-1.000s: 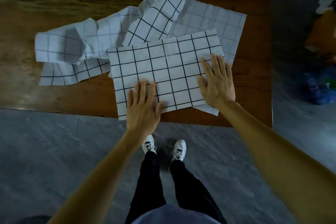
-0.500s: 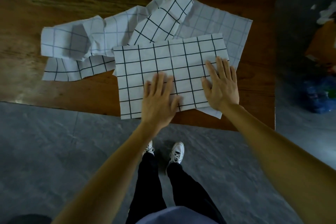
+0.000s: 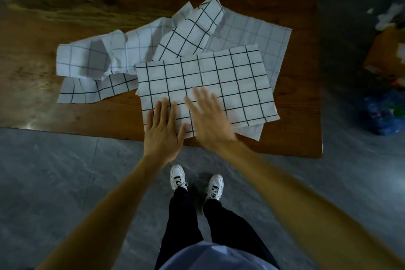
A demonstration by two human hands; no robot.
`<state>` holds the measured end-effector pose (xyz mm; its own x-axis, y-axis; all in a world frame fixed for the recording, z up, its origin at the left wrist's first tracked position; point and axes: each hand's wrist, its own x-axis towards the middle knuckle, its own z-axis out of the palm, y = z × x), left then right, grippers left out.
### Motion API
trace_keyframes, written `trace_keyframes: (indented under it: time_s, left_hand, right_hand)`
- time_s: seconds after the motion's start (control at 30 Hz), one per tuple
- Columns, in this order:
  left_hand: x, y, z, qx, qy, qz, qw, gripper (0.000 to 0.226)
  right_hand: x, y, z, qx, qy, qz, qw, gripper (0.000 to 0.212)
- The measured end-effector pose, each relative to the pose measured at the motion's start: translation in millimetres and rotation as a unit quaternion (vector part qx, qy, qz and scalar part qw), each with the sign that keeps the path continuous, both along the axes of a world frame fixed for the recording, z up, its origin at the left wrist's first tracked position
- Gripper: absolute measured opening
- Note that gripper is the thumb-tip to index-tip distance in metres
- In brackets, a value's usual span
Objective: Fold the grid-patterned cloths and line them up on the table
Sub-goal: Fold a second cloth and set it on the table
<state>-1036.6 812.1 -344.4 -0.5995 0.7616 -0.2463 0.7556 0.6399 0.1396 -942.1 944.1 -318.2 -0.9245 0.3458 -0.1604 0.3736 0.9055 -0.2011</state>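
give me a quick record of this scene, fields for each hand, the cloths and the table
left hand: flat, fingers straight, on the near left part of the folded cloth
right hand: open, blurred, over the same cloth's near edge
other cloths: crumpled pile behind and left, one flat cloth beneath
table: dark wood
folding: top cloth only

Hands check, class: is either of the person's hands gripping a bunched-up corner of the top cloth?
No: the left hand and right hand lie open with straight fingers on the flat top cloth.
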Motion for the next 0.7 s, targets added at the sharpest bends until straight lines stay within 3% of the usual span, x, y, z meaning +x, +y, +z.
trace_keyframes:
  time_s: [0.1,0.37,0.63,0.7]
  left_hand:
    - [-1.3,-1.2,-3.3,0.007,0.013,-0.014,1.0,0.078]
    - [-1.3,0.2,1.2,0.033,-0.007,0.007,0.999,0.073]
    - [-1.0,3.4,10.5,0.026,-0.032,0.013,0.999,0.074]
    - [9.8,12.4,20.6,0.057,-0.01,-0.035,0.998,0.068]
  right_hand:
    - [-14.6,-24.7,-6.8,-0.082,-0.024,-0.012,0.996,0.057]
    - [70.4,75.6,-18.7,0.029,-0.086,-0.13,0.987,0.059]
    - [95.1,100.3,-15.0,0.015,-0.098,-0.151,0.984,0.06]
    - [95.1,99.7,-10.5,0.033,-0.086,-0.156,0.983,0.059]
